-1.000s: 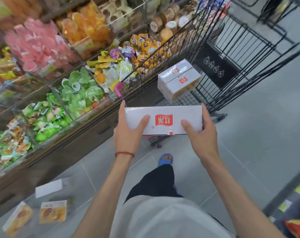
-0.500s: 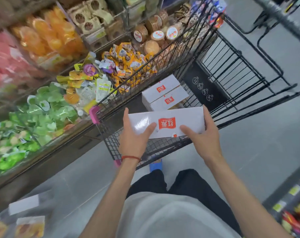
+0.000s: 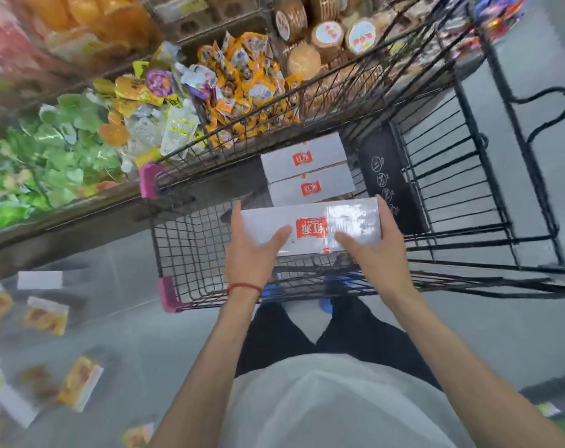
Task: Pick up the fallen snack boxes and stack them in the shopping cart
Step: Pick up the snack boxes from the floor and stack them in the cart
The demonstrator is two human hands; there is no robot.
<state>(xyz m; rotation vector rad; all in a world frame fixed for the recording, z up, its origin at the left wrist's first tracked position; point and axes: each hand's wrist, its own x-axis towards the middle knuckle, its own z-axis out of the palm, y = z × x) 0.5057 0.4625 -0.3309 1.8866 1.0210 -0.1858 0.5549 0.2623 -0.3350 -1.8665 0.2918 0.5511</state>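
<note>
White snack box (image 3: 339, 218) is being gripped at its ends by the left hand (image 3: 250, 253) and right hand (image 3: 378, 253), hovering over the black wire cart (image 3: 190, 250), near two more boxes (image 3: 307, 171) lying inside

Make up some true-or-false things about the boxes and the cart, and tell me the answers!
1. The left hand and the right hand both hold a white box above the cart. True.
2. Nothing lies inside the cart. False: two boxes with red logos already lie in it.
3. More snack boxes lie on the floor to the left. True.
4. The red bracelet sits on the right wrist. False: it sits on the left wrist.
</note>
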